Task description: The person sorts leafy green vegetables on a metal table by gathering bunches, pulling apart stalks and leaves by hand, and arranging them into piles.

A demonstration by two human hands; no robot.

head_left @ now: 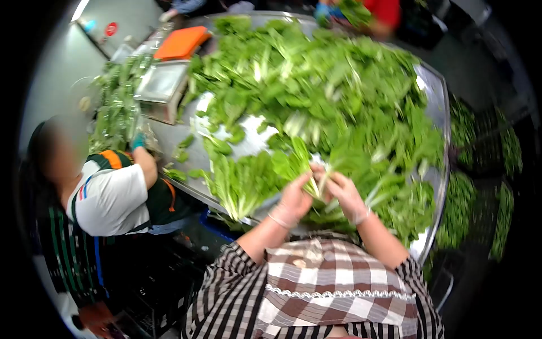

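My left hand (296,199) and my right hand (345,194) are close together at the near edge of a metal table (436,101). Both grip the pale stems of one bunch of leafy greens (311,164), whose leaves point away from me. Clear thin gloves seem to cover both hands. A big heap of loose greens (333,85) covers most of the table behind the bunch. A tidy bundle of greens (244,183) lies just left of my left hand.
A co-worker in a white shirt and striped apron (107,200) stands at the left, one gloved hand (138,141) on greens. A scale (162,87) and an orange board (182,42) sit at the far left. Crates of greens (480,169) stand right. Another person (372,11) is at the far end.
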